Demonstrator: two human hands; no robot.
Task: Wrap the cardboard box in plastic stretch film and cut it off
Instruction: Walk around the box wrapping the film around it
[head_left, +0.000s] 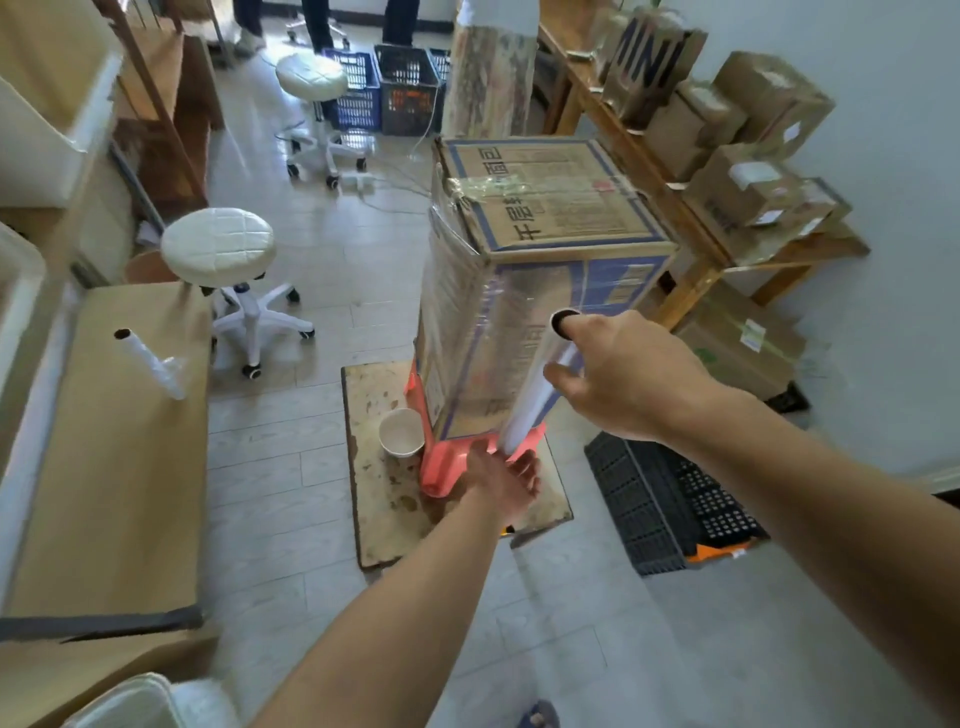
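Now the right hand (628, 374) clamps the top of the film roll (540, 384), the left hand (506, 478) cupping its bottom end. Film stretches onto the tall cardboard box (524, 270), which stands on a red stool (441, 467) on a board (384, 488). Open floor (332, 260) lies to the left.

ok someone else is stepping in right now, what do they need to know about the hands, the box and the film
Right hand: gripping the top end of the stretch film roll, thumb at the core opening.
Left hand: holding the roll's bottom end, low by the red stand.
Cardboard box: upright on the red stand, on a board on the floor, with a paper cup beside it.
Done: film already covers the box's sides, and a strip crosses the top.
Left: finish wrapping, then cut the film; it looks uncut, the roll tight against the box. No cutter is visible. A spare roll lies on the left table.
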